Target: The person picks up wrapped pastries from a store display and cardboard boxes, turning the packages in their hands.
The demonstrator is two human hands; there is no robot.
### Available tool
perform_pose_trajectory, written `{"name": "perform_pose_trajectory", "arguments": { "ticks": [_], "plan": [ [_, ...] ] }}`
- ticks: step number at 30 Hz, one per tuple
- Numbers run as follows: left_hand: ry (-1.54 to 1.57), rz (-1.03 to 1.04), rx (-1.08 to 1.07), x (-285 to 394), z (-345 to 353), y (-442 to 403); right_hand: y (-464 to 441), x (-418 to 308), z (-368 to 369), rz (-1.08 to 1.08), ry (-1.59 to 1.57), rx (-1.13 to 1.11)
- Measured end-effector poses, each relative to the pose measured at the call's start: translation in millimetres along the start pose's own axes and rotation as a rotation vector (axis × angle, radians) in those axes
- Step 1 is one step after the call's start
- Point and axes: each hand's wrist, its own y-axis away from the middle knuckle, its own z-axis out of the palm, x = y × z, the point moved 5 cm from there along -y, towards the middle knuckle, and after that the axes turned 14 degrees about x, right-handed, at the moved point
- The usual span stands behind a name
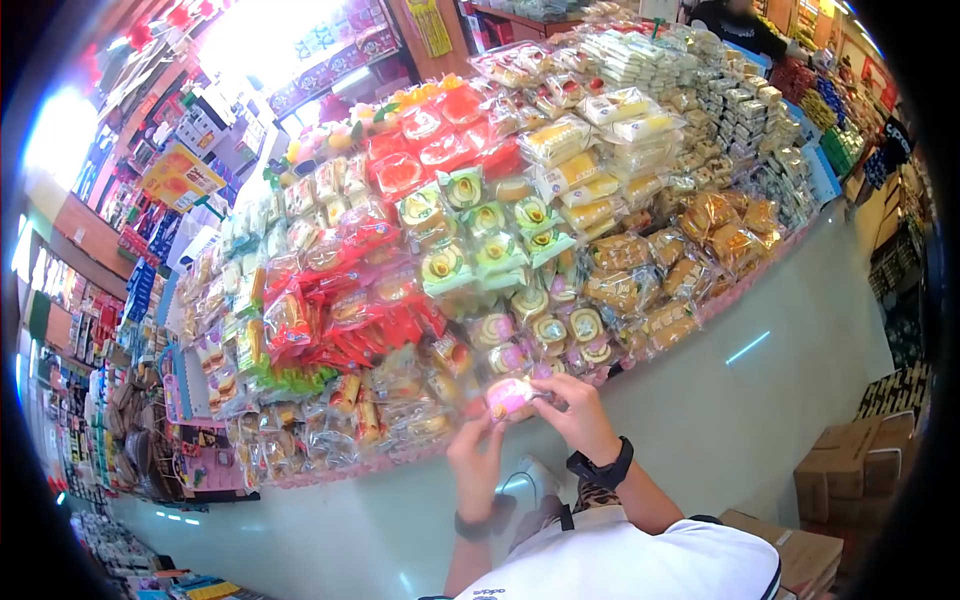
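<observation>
Between my two hands is a small packaged cake (509,398) in a pink and white wrapper, held up at the front edge of the display. My left hand (476,452) grips its lower left side with the fingertips. At its right edge, my right hand (574,408) pinches the wrapper. Just behind it lie similar wrapped roll cakes (549,333) with pink and yellow swirls. Green-wrapped cakes (492,222) are stacked farther back, beside red-wrapped packets (345,318) on the left. The printing on the held wrapper is too blurred to read.
Bagged brown breads (620,268) and yellow packaged cakes (571,172) fill the right of the stand. Cardboard boxes (838,462) sit on the shiny floor (745,345) at right. A person in dark clothing (738,28) is at the far back.
</observation>
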Motion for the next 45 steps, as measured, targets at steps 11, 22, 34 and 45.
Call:
{"name": "perform_pose_trajectory", "arguments": {
  "ticks": [11,22,34,45],
  "plan": [
    [0.086,0.082,-0.006,48,-31,3,28,-36,-8,-0.045,0.040,0.041],
    [0.114,0.219,-0.068,36,-36,15,53,-53,-19,-0.063,0.083,0.131],
    [0.158,0.312,-0.108,63,-29,24,68,-71,-49,-0.113,0.111,0.241],
    [0.153,0.350,-0.174,106,-13,57,86,-72,-99,-0.155,0.089,0.328]
  ]
}}
